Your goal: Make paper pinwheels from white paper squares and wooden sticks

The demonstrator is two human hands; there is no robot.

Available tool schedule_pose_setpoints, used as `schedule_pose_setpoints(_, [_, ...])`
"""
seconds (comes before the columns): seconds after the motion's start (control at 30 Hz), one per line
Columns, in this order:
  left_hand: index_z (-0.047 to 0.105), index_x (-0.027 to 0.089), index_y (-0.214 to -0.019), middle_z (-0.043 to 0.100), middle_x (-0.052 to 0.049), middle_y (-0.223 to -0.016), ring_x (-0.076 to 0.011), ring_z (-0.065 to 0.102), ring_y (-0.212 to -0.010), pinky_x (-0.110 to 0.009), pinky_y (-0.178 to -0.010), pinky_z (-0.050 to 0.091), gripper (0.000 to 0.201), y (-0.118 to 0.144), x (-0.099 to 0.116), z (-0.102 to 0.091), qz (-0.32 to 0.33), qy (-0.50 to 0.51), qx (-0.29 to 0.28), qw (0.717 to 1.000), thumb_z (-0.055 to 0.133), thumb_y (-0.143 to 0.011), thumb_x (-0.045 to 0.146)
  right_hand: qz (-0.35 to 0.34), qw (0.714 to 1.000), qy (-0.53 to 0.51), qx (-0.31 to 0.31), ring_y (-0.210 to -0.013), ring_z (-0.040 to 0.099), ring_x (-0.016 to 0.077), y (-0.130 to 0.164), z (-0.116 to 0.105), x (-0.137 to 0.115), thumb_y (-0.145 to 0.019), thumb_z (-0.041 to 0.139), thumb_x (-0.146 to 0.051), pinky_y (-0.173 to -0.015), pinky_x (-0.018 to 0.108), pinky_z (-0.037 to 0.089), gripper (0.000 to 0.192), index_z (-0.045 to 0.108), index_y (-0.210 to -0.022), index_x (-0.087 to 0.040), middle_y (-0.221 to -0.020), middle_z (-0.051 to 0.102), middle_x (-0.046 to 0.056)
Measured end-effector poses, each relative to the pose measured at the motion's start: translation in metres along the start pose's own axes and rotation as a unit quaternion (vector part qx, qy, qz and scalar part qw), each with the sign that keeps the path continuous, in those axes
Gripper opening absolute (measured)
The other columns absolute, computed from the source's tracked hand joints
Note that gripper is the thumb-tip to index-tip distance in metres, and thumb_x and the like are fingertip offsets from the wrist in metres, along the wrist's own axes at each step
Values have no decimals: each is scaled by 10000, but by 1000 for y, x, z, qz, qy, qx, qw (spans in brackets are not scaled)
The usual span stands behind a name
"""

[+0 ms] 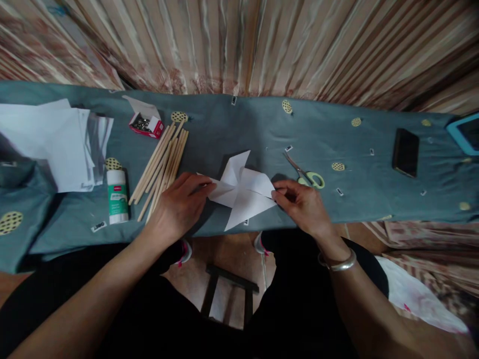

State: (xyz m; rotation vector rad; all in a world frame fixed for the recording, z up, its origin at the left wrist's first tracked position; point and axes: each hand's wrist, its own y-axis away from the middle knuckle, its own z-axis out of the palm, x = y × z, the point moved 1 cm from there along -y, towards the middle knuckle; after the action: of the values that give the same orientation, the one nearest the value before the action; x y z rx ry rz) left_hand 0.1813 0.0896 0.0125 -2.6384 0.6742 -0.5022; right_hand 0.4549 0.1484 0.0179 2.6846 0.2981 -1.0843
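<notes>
A white paper pinwheel [239, 190] is spread between my two hands near the table's front edge, its folded blades meeting at the middle. My left hand [182, 202] pinches the blade on its left side. On the opposite side, the fingertips of my right hand [299, 202] grip another blade. Close to the left hand lies a loose bundle of wooden sticks [160, 167]. Scissors [309, 177] with light green handles rest just beyond the right hand, their blades pointing away from me.
A glue stick [117, 197] is left of the sticks, with stacked white paper [60, 144] farther left. Behind them sits an open red box [145, 124] of small metal pieces. A dark phone [406, 152] and a blue-framed device [464, 134] lie right. Curtains [232, 45] hang behind the cloth-covered table [318, 129].
</notes>
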Motion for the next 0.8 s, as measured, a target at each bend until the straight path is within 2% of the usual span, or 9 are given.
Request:
schedule_pose_setpoints(0.1, [618, 117, -1058, 646, -100, -1021, -208, 597, -889, -348, -761, 563, 172, -1, 20, 0, 31, 32, 9, 999, 554, -909, 172, 38, 998, -29, -44, -554, 607, 151, 11, 2, -2, -819, 618, -330, -551, 277, 454, 303, 649, -1068, -161, -727, 725, 37])
schedule_pose_setpoints(0.17, [616, 124, -1053, 651, -80, -966, -203, 596, -842, -346, -734, 565, 211, 0, 36, 3, 56, 50, -25, 997, 603, -897, 266, 48, 995, -41, -75, -497, 571, 140, 15, 5, -4, -826, 611, -337, -498, 264, 421, 301, 631, -1073, -166, -666, 710, 20])
schedule_pose_setpoints(0.27, [614, 117, -1055, 659, -83, -955, -213, 604, -836, -349, -715, 568, 235, 4, 53, 9, 65, 57, -73, 994, 622, -885, 279, 38, 992, -42, -109, -469, 556, 137, 19, 9, -7, -844, 593, -335, -473, 256, 399, 256, 615, -1050, -185, -603, 680, -9])
schedule_pose_setpoints(0.43, [629, 111, -1020, 665, -82, -924, -187, 618, -803, -310, -679, 572, 142, 8, 55, 14, 49, 56, -88, 993, 559, -907, 163, 18, 994, -2, -111, -513, 596, 139, 22, 6, -11, -852, 600, -277, -510, 257, 413, 120, 627, -932, -192, -628, 691, -9])
schedule_pose_setpoints(0.53, [634, 99, -1004, 668, -79, -900, -181, 625, -786, -294, -654, 574, 136, 10, 53, 13, 45, 63, -73, 994, 545, -913, 146, -19, 996, 36, -75, -535, 595, 137, 24, 1, -14, -873, 592, -280, -539, 268, 421, 121, 651, -813, -193, -636, 677, -6])
schedule_pose_setpoints(0.6, [635, 98, -996, 669, -73, -885, -178, 625, -772, -288, -642, 574, 131, 11, 53, 12, 38, 66, -66, 995, 547, -913, 147, -53, 998, 39, -24, -598, 611, 144, 26, -2, -16, -884, 587, -275, -598, 281, 459, 124, 684, -865, -200, -699, 682, 1])
schedule_pose_setpoints(0.67, [635, 100, -997, 671, -69, -884, -177, 626, -775, -291, -647, 579, 129, 13, 53, 12, 31, 68, -63, 995, 548, -913, 148, -94, 995, 12, 6, -733, 643, 163, 26, -3, -17, -881, 590, -245, -700, 307, 504, 162, 696, -1000, -217, -853, 705, 24])
schedule_pose_setpoints(0.73, [633, 100, -1008, 675, -70, -893, -179, 628, -787, -297, -660, 584, 136, 15, 53, 12, 29, 70, -63, 995, 546, -914, 147, -139, 990, -29, -12, -934, 651, 194, 26, -2, -17, -870, 600, -218, -833, 359, 517, 243, 685, -1096, -249, -1063, 697, 45])
schedule_pose_setpoints(0.8, [634, 98, -1016, 682, -74, -904, -183, 628, -797, -304, -668, 588, 143, 16, 54, 13, 31, 68, -63, 995, 544, -914, 141, -177, 981, -64, -56, -1125, 604, 224, 25, 1, -18, -861, 621, -216, -960, 425, 479, 252, 694, -1094, -279, -1231, 644, 47])
